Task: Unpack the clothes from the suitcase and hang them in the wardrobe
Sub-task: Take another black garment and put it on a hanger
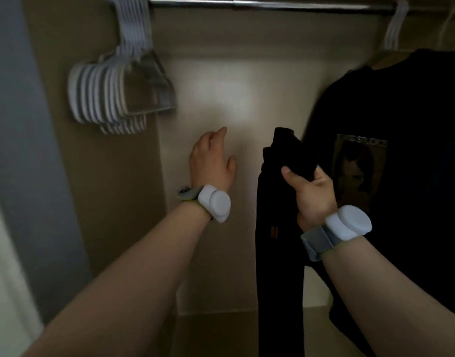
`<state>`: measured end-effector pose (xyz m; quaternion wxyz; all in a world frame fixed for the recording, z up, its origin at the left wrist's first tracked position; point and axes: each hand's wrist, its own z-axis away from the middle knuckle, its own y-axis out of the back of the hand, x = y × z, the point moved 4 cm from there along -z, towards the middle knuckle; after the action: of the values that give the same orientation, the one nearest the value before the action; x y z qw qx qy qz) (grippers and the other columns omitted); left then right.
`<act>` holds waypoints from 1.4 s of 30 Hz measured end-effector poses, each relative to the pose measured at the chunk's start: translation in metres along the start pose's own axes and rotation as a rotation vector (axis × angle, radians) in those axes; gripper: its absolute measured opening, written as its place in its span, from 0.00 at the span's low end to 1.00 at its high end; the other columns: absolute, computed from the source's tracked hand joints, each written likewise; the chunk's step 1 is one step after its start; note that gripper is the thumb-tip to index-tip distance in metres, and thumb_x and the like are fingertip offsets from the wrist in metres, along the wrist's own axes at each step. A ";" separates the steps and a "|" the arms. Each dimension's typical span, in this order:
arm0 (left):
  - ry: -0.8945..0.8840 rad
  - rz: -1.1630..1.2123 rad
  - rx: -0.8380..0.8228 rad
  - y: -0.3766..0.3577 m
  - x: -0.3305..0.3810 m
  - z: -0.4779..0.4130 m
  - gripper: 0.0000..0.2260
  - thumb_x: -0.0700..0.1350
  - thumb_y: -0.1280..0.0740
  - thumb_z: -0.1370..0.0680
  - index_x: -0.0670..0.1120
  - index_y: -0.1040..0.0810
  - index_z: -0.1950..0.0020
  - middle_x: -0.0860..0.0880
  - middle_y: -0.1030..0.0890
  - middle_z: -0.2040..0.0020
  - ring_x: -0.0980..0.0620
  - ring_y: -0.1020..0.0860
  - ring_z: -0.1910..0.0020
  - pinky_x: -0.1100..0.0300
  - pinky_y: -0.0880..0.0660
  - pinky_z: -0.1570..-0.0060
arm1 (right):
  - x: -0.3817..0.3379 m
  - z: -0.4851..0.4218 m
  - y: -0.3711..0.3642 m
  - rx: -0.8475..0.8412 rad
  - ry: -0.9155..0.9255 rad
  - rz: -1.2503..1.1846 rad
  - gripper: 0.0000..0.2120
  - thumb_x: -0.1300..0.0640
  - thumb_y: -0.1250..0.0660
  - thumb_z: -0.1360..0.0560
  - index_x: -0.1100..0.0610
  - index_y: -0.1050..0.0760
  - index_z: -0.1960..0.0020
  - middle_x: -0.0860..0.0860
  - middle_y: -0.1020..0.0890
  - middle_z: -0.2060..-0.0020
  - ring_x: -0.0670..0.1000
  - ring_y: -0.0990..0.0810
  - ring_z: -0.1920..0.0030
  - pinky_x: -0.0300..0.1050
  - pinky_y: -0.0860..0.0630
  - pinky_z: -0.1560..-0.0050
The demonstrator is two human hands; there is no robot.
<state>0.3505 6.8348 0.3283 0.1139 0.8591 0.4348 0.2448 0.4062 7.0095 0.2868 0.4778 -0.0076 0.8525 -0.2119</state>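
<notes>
Below the wardrobe rail (270, 3), the right hand (308, 186) clutches dark trousers (280, 240); the left hand (212, 161) reaches, fingers loose, toward empty hangers (113, 96). One-handed, the trousers could slip.

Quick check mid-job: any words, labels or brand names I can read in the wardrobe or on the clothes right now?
"STUDIO", with the letters before it blurred: top edge of the print on the hanging black T-shirt.
Too small to read: the small tag on the dark garment.

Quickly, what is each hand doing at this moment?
Left hand: open, holding nothing.
Right hand: closed, gripping the black garment.
</notes>
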 end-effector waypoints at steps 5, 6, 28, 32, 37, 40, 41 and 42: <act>-0.089 -0.333 0.050 0.034 0.006 -0.014 0.27 0.45 0.34 0.27 0.47 0.34 0.28 0.42 0.30 0.34 0.40 0.31 0.36 0.49 0.34 0.37 | 0.000 -0.021 -0.025 -0.115 -0.016 -0.087 0.13 0.65 0.30 0.27 0.56 0.22 0.43 0.54 0.18 0.47 0.56 0.18 0.47 0.53 0.22 0.44; -0.116 -0.402 0.064 0.043 0.009 -0.015 0.27 0.45 0.34 0.27 0.47 0.33 0.29 0.41 0.29 0.35 0.39 0.30 0.37 0.49 0.33 0.39 | 0.001 -0.024 -0.030 -0.151 -0.029 -0.099 0.14 0.64 0.30 0.27 0.56 0.22 0.43 0.53 0.18 0.47 0.54 0.18 0.48 0.52 0.22 0.45; 0.156 -1.072 0.006 0.160 0.001 -0.111 0.15 0.36 0.46 0.21 0.34 0.27 0.38 0.36 0.27 0.39 0.37 0.29 0.39 0.48 0.32 0.43 | 0.020 -0.026 -0.096 -0.390 -0.196 -0.286 0.15 0.63 0.31 0.26 0.55 0.24 0.40 0.51 0.17 0.50 0.53 0.18 0.50 0.51 0.22 0.47; 0.169 -1.068 -0.006 0.164 0.001 -0.118 0.14 0.37 0.45 0.20 0.34 0.27 0.38 0.36 0.29 0.39 0.37 0.28 0.41 0.48 0.30 0.46 | 0.022 -0.029 -0.094 -0.396 -0.196 -0.289 0.15 0.64 0.32 0.26 0.57 0.24 0.40 0.52 0.17 0.49 0.54 0.18 0.50 0.52 0.22 0.47; 0.310 -0.926 0.028 0.162 0.013 -0.125 0.15 0.35 0.49 0.20 0.35 0.28 0.38 0.37 0.28 0.38 0.36 0.26 0.41 0.50 0.31 0.51 | 0.023 -0.032 -0.091 -0.401 -0.186 -0.299 0.13 0.65 0.33 0.26 0.57 0.23 0.42 0.52 0.17 0.51 0.52 0.17 0.54 0.49 0.19 0.51; 0.232 -0.927 0.069 0.155 0.020 -0.130 0.14 0.36 0.48 0.20 0.36 0.27 0.40 0.37 0.27 0.40 0.37 0.25 0.44 0.51 0.33 0.56 | 0.023 -0.036 -0.086 -0.390 -0.181 -0.301 0.13 0.65 0.33 0.26 0.56 0.23 0.42 0.52 0.17 0.51 0.52 0.17 0.54 0.49 0.19 0.52; 0.205 -0.923 0.076 0.152 0.023 -0.129 0.13 0.36 0.47 0.20 0.37 0.27 0.41 0.37 0.27 0.40 0.37 0.25 0.45 0.52 0.33 0.56 | 0.024 -0.037 -0.084 -0.382 -0.179 -0.303 0.13 0.64 0.33 0.26 0.56 0.23 0.42 0.52 0.17 0.51 0.53 0.17 0.53 0.50 0.20 0.50; 0.182 -0.910 0.087 0.149 0.024 -0.129 0.12 0.37 0.47 0.20 0.38 0.26 0.41 0.38 0.26 0.42 0.37 0.24 0.46 0.52 0.33 0.57 | 0.024 -0.040 -0.080 -0.369 -0.172 -0.299 0.13 0.64 0.32 0.26 0.55 0.23 0.43 0.52 0.17 0.51 0.54 0.17 0.53 0.50 0.21 0.50</act>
<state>0.3985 6.7631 0.5073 0.1349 0.5601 0.7856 0.2257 0.3450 6.9454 0.3153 0.5024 -0.2387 0.8224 -0.1194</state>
